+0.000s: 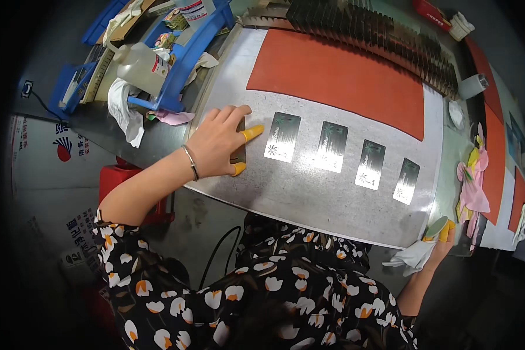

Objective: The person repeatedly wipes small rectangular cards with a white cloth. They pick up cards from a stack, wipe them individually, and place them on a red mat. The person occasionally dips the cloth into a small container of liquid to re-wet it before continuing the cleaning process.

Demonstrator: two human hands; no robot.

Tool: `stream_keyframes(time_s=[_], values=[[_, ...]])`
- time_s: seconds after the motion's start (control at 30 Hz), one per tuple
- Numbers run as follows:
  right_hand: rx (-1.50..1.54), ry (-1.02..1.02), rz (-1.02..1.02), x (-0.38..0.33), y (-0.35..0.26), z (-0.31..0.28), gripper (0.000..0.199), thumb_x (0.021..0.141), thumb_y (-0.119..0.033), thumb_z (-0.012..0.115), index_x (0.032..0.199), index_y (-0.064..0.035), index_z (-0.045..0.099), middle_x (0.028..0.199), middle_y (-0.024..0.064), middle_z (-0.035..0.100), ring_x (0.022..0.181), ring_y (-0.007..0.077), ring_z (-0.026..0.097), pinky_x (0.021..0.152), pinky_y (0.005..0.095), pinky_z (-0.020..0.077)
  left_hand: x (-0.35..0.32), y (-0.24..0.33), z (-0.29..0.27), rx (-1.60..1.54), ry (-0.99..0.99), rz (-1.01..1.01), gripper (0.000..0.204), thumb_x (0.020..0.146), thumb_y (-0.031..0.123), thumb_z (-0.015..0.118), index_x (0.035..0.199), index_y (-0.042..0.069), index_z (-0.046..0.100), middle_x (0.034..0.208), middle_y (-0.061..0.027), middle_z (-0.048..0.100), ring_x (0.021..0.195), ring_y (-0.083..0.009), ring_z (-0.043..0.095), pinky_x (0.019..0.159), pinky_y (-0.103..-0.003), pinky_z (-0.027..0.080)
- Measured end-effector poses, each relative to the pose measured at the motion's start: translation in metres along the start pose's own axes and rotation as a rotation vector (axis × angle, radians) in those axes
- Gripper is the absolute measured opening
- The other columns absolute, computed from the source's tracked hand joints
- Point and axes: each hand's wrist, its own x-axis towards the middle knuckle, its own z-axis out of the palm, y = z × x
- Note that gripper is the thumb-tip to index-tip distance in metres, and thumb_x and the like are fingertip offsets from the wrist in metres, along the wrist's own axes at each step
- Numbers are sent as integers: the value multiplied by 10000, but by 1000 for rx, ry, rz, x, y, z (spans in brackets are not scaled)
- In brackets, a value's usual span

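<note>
My left hand (219,140), with yellow finger cots on thumb and index finger, spans a dark card (238,153) at the left of a grey board (262,192). Thumb and fingers are at the card's ends; the palm hides part of it. In a row to the right lie several black-and-silver cards with palm-tree prints: one card (283,137) nearest the hand, then another (332,147), another (370,164) and the farthest right (406,181). At the board's near right corner, my right hand (444,238) is closed around a white cloth (413,256), beside a flat greenish rounded piece (436,227).
An orange-red mat (338,76) covers the board's far part. Behind it stands a slotted rack of dark plates (367,35). A blue bin (186,64) and plastic bottle (143,67) are at far left. Pink and yellow cloths (472,181) lie at right.
</note>
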Motion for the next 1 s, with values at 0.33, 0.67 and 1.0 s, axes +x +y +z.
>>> stream_keyframes(time_s=[0.33, 0.67, 1.0], values=[[-23, -82, -35, 3, 0, -5, 107, 896, -133, 487, 919, -35, 520, 751, -11, 507, 610, 44, 459, 532, 179, 362, -5, -14, 9, -383, 292, 20, 638, 573, 174, 740, 1124, 8, 466, 1214, -189, 382, 1128, -352, 404, 952, -413, 350], [-267, -127, 2, 13, -11, 2, 125, 844, -101, 547, 935, -15, 551, 751, -6, 517, 618, 60, 472, 528, 206, 401, -4, 2, 34, -412, 393, -86, 777, 637, 98, 638, 1337, 33, 307, 1319, -160, 402, 1178, -341, 384, 991, -389, 296], [-1143, -522, -304, 88, -65, 127, 262, 757, -262, 594, 839, -13, 580, 699, 207, 611, 692, 372, 597, 641, 443, 464, 106, 193, 51, -374, 73, 533, 595, 713, 324, 653, 1191, 21, 472, 1295, -117, 415, 1077, -228, 434, 857, -333, 351]])
